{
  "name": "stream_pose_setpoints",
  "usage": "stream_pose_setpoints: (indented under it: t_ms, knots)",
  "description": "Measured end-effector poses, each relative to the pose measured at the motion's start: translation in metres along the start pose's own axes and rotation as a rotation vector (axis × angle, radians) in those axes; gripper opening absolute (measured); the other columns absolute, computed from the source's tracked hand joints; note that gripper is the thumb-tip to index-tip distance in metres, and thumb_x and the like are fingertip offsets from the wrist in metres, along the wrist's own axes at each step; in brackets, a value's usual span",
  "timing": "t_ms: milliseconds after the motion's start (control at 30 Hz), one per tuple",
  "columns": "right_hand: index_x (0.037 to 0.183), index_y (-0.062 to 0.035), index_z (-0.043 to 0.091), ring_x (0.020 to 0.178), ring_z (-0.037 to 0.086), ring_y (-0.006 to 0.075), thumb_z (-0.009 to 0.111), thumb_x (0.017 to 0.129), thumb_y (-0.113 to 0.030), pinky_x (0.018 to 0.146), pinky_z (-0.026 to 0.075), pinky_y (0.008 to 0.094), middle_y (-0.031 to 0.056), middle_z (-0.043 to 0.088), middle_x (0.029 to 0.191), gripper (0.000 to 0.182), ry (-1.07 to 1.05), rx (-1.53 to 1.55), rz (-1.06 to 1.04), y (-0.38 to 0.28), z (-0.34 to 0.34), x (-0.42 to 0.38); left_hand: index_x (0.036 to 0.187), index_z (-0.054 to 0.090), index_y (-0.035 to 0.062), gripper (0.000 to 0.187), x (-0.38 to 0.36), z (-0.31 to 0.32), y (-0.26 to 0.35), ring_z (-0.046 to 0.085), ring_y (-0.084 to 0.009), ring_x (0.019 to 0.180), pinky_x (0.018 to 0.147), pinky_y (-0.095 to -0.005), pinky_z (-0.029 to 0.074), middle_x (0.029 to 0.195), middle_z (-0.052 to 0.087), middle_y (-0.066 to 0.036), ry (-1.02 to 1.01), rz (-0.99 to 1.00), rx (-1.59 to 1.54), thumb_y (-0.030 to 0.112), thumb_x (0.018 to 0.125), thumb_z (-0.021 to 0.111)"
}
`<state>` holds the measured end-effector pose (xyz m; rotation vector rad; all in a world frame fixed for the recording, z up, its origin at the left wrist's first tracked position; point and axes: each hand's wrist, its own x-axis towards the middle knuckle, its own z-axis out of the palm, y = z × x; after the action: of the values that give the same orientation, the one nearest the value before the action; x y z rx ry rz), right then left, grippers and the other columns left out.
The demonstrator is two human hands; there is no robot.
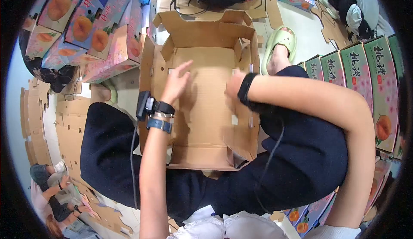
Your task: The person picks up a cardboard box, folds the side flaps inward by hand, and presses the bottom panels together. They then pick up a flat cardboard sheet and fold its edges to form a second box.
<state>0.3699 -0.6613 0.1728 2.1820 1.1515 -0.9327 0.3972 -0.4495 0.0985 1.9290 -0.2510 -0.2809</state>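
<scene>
An unfolded cardboard box (202, 105) lay across the person's lap, flaps up. The left hand (175, 83) pressed flat inside it, fingers spread — gripping nothing. The right hand (235, 85) touched the right wall — its fingers hidden, grip unclear.

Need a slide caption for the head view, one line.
Seated person presses left hand and right hand into an open cardboard box on their lap, printed fruit cartons stacked alongside.

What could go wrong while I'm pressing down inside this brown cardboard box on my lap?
The brown cardboard box rests on the lap between the knees, not on a firm surface, so pressing with the left hand and right hand might tip or buckle it. The black cable hanging from the left wrist could snag on a box flap. The side flaps stand loose and may fold inward.
</scene>
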Motion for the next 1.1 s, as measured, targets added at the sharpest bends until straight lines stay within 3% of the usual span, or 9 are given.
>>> stream_pose_setpoints:
  t_ms: [67,200,300,333,500,600,700,833,1100]
  knots:
    - [0.099,-0.0121,0.066,0.090,0.061,0.0318,0.057,0.072,-0.038,0.080,0.047,0.0400,0.0121,0.066,0.094,0.039,-0.189,0.301,-0.290,-0.016,-0.001,0.004,0.122,0.053,0.0043,0.035,-0.018,0.004,0.039,0.049,-0.0195,0.116,0.099,-0.0306,0.036,0.123,0.054,-0.012,-0.168,-0.113,-0.032,0.007,0.087,0.049]
    - [0.109,-0.0110,0.061,0.096,0.058,0.0314,0.055,0.076,-0.043,0.084,0.044,0.0418,0.0150,0.063,0.101,0.046,-0.238,0.399,-0.694,-0.062,-0.021,-0.007,0.120,0.055,0.0042,0.031,-0.082,0.015,0.076,0.057,-0.0144,0.094,0.083,-0.0282,0.046,0.110,0.062,-0.009,-0.307,-0.205,-0.031,0.017,0.092,0.049]
    - [0.109,-0.0119,0.062,0.098,0.057,0.0319,0.054,0.076,-0.046,0.086,0.043,0.0415,0.0140,0.063,0.104,0.047,-0.305,0.461,-0.695,-0.085,-0.031,-0.020,0.113,0.058,0.0044,0.034,-0.146,0.013,0.120,0.058,-0.0307,0.101,0.087,-0.0366,0.045,0.106,0.060,-0.020,-0.276,-0.236,0.315,0.028,0.091,0.047]
    - [0.109,-0.0123,0.062,0.099,0.057,0.0318,0.054,0.077,-0.047,0.087,0.042,0.0414,0.0131,0.063,0.105,0.048,-0.322,0.451,-0.687,-0.088,-0.027,-0.021,0.103,0.063,0.0058,0.029,-0.164,0.013,0.123,0.058,-0.0364,0.089,0.080,-0.0408,0.047,0.096,0.062,-0.021,-0.248,-0.260,0.432,0.026,0.087,0.051]
    - [0.107,-0.0108,0.064,0.100,0.057,0.0300,0.054,0.078,-0.052,0.087,0.043,0.0407,0.0115,0.063,0.106,0.051,-0.356,0.234,-0.561,-0.088,-0.033,-0.021,0.089,0.067,0.0052,0.028,-0.221,0.008,0.102,0.058,-0.0264,0.090,0.098,-0.0398,0.031,0.086,0.063,-0.014,-0.282,-0.143,0.936,0.029,0.084,0.054]
    - [0.105,-0.0092,0.065,0.098,0.058,0.0297,0.055,0.078,-0.051,0.084,0.044,0.0405,0.0116,0.064,0.104,0.051,-0.502,0.166,-0.511,-0.084,-0.047,-0.030,0.086,0.066,0.0055,0.029,-0.215,0.007,0.108,0.059,-0.0271,0.087,0.092,-0.0393,0.037,0.086,0.062,-0.013,-0.116,-0.093,1.224,0.032,0.084,0.054]
    - [0.101,-0.0072,0.067,0.095,0.059,0.0300,0.054,0.078,-0.050,0.082,0.045,0.0401,0.0118,0.065,0.101,0.051,-0.635,0.166,-0.454,-0.077,-0.049,-0.033,0.088,0.065,0.0077,0.030,-0.215,0.001,0.104,0.062,-0.0302,0.080,0.076,-0.0423,0.048,0.085,0.063,-0.013,-0.172,-0.453,1.113,0.034,0.086,0.052]
    - [0.098,-0.0060,0.067,0.093,0.059,0.0308,0.054,0.078,-0.044,0.080,0.045,0.0404,0.0134,0.065,0.098,0.045,-0.761,0.199,-0.497,-0.072,-0.020,-0.021,0.088,0.064,0.0069,0.033,-0.214,-0.001,0.091,0.062,-0.0280,0.078,0.063,-0.0402,0.049,0.081,0.062,-0.013,-0.217,-0.509,1.161,0.038,0.084,0.055]
    - [0.097,-0.0049,0.067,0.093,0.059,0.0315,0.054,0.077,-0.040,0.080,0.045,0.0412,0.0145,0.065,0.097,0.042,-0.670,0.221,-0.471,-0.072,-0.011,-0.016,0.100,0.059,0.0075,0.030,-0.221,-0.004,0.093,0.064,-0.0312,0.075,0.067,-0.0419,0.049,0.078,0.065,-0.014,-0.259,-0.590,1.010,0.031,0.082,0.057]
